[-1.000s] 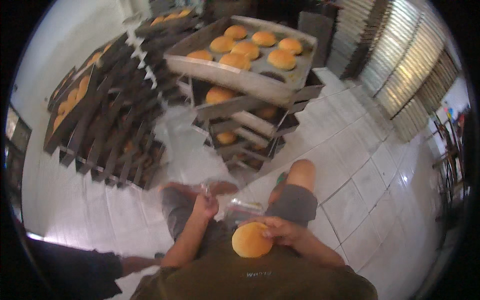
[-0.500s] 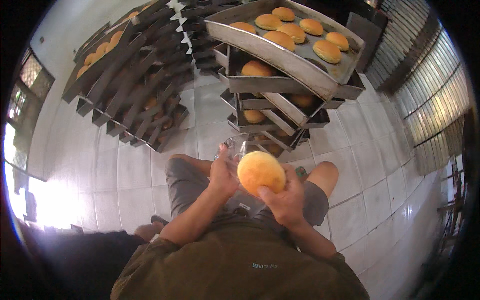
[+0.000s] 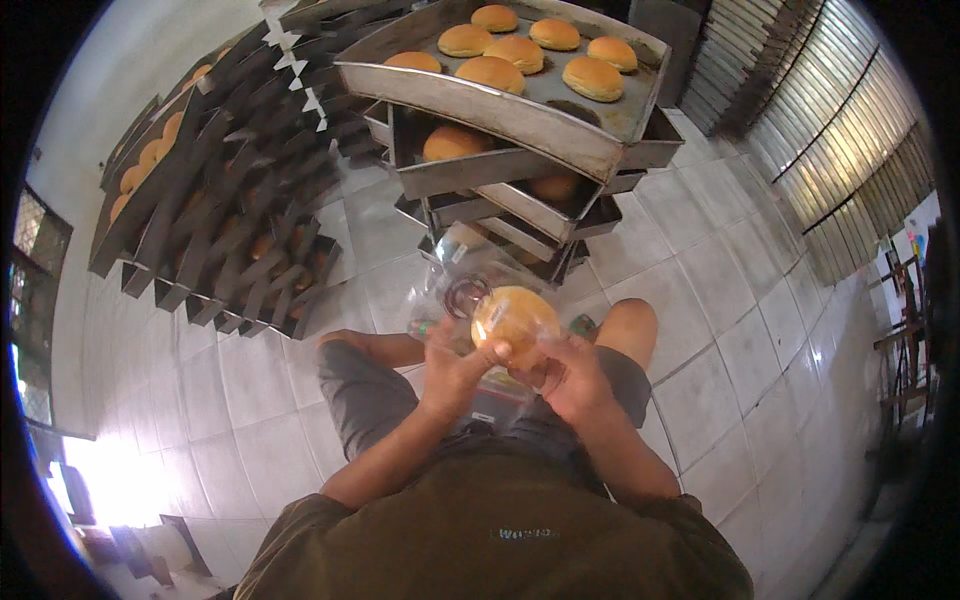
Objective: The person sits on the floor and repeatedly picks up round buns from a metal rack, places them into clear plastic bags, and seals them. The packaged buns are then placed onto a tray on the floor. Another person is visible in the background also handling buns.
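A round golden bun (image 3: 515, 325) is inside a clear plastic bag (image 3: 428, 297) in front of my lap. My left hand (image 3: 455, 372) is closed on the bag's near edge, its thumb against the bun's lower side. At the bun's lower right, my right hand (image 3: 575, 380) has its fingers pinched together on the bag's plastic. Part of the film lies over the bun, and its far end spreads toward the trays. Some fingertips are hidden behind the plastic and the bun.
Ahead stands a crisscrossed stack of metal baking trays (image 3: 480, 110), its top tray holding several buns (image 3: 515, 52). Leaning stacks of dark trays with buns (image 3: 220, 200) stand at the left. Corrugated metal sheeting (image 3: 820, 110) lines the right side. White tiles (image 3: 690, 345) cover the floor.
The bun, bare in my right hand before, is now within the clear bag. The bag has opened out, and both hands have come together at its near edge. The view has shifted right.
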The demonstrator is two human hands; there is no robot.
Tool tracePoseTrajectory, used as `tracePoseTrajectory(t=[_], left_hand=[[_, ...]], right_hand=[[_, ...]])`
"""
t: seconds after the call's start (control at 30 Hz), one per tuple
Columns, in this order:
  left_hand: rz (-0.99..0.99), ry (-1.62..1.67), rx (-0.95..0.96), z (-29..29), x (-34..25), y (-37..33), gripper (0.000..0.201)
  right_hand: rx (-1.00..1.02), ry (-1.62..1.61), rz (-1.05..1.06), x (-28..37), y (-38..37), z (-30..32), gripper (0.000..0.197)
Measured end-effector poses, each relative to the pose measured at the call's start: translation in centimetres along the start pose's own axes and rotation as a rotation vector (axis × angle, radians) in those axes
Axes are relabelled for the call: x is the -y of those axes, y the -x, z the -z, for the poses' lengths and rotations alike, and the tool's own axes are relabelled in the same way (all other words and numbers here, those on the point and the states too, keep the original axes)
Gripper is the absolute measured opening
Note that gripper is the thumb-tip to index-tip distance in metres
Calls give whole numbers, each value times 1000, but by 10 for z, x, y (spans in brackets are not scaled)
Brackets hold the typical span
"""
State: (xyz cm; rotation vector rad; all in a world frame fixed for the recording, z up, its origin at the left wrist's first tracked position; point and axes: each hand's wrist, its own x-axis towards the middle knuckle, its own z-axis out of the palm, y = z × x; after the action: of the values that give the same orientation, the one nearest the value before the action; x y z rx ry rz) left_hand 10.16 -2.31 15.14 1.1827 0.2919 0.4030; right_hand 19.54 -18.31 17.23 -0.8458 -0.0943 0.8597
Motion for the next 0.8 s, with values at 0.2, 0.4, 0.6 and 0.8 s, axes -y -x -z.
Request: tracePoseTrajectory(t=[0.2,0.4,0.6,0.8], left_hand=[[130,348,-204,28,29,22,83],[351,629,-222,34,20,13,63],[569,713,-85,-1,-16,39,56],[199,-654,266,3,-54,63,25]], right_hand=[[106,584,320,-31,-3,0,54],[323,1304,537,-52,12,-28,41],[-4,1475,888,-30,9,-21,25],[-64,1325,1284,-4,31,-28,15]])
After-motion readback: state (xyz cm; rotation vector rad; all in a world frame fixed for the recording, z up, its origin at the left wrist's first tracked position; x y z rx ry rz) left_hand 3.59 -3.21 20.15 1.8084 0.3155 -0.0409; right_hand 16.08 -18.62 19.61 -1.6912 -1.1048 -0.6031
